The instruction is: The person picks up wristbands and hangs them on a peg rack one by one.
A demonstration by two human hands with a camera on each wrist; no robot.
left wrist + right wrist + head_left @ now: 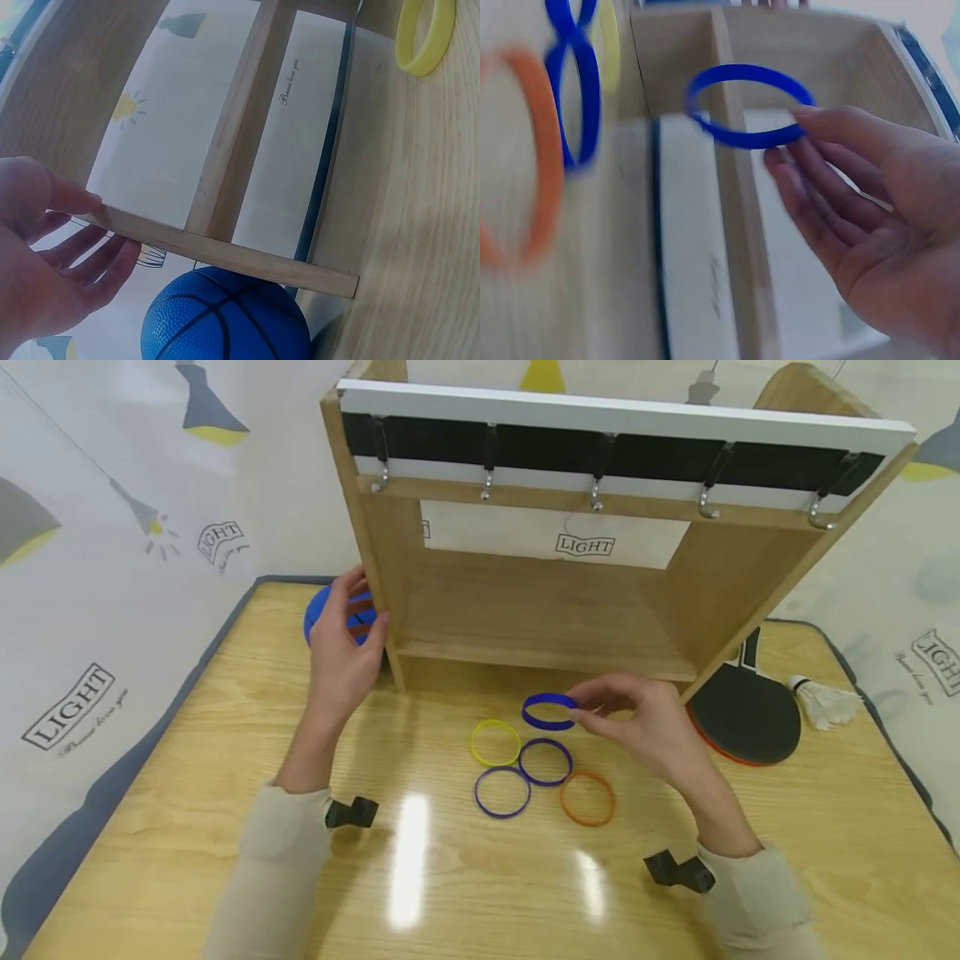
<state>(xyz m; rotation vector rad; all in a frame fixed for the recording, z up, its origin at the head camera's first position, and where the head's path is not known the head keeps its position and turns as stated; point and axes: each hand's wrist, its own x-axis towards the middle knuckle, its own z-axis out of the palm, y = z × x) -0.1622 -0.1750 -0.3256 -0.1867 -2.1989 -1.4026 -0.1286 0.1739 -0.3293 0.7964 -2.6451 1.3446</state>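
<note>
A wooden rack [547, 610] with a row of metal hooks along its top front stands on the table. My left hand [345, 652] grips the rack's left side panel, thumb on the inner side and fingers outside. Between thumb and fingertips my right hand [645, 718] pinches a blue silicone wristband [550, 725], held up in front of the rack's lower shelf. Below it on the table lie a yellow wristband [472, 745], a second blue wristband [546, 783], a thinner purple-blue wristband [502, 815] and an orange wristband [587, 822].
Behind the left panel sits a blue ball [225, 319] with black seams. To the right of the rack are a black table tennis bat [746, 714] and a white shuttlecock [827, 703]. A lamp-printed cloth [150, 635] hangs around the table's back and sides.
</note>
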